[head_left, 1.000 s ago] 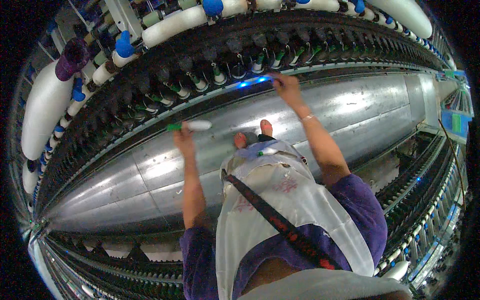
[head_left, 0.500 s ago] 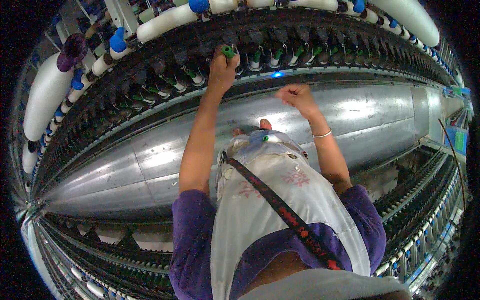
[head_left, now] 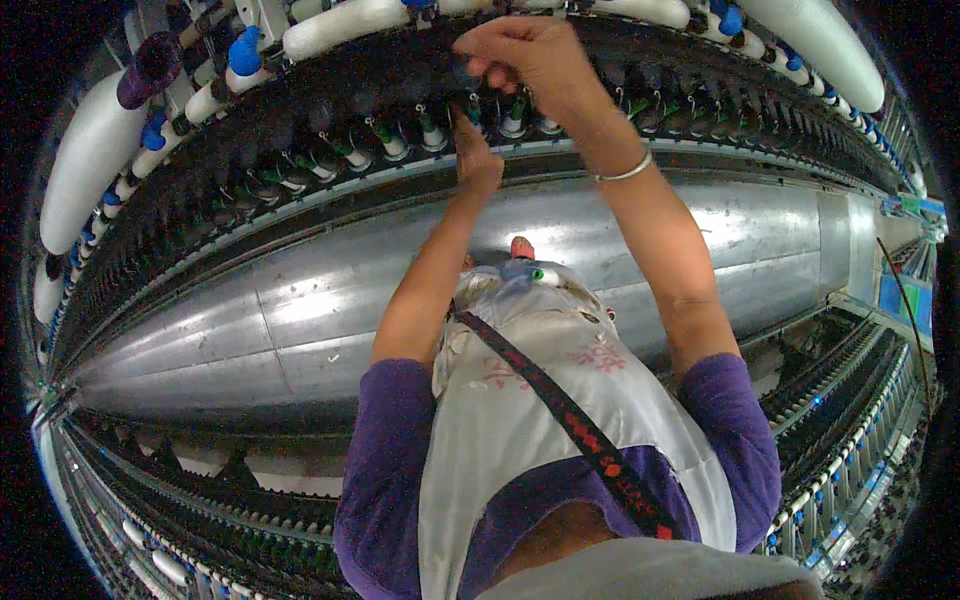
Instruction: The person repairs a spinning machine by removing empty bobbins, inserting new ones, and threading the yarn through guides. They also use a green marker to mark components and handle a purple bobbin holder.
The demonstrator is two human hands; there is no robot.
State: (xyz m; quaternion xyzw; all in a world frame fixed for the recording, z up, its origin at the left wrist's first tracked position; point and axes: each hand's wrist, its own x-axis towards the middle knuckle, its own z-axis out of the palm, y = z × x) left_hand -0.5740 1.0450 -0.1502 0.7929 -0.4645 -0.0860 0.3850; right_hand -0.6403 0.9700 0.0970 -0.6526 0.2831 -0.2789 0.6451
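Observation:
A row of small bobbins with green tips and white yarn runs along the machine, one of them a white-wound bobbin (head_left: 432, 133). My left hand (head_left: 480, 165) reaches into this row, its fingers closed round a green-tipped bobbin (head_left: 475, 113), partly hidden by the hand. Above and to the right, my right hand (head_left: 530, 65) is raised before the dark drafting parts, fingers curled and pinched together. Whatever lies between those fingertips is too small to make out. Another green-ended bobbin (head_left: 540, 274) shows at the pouch of my white apron (head_left: 520, 320).
Large white roving spools (head_left: 95, 165) and white rollers with blue knobs (head_left: 244, 52) line the machine's upper part. A shiny metal floor (head_left: 330, 300) stretches left and right beneath me. Behind me stands a second machine row (head_left: 840, 400). Blue-green crates (head_left: 905, 295) stand at the far right.
My left hand has lowered the green-tipped bobbin into the row, slightly to the right. My right hand has risen from over the floor to above the bobbins, moving up and left.

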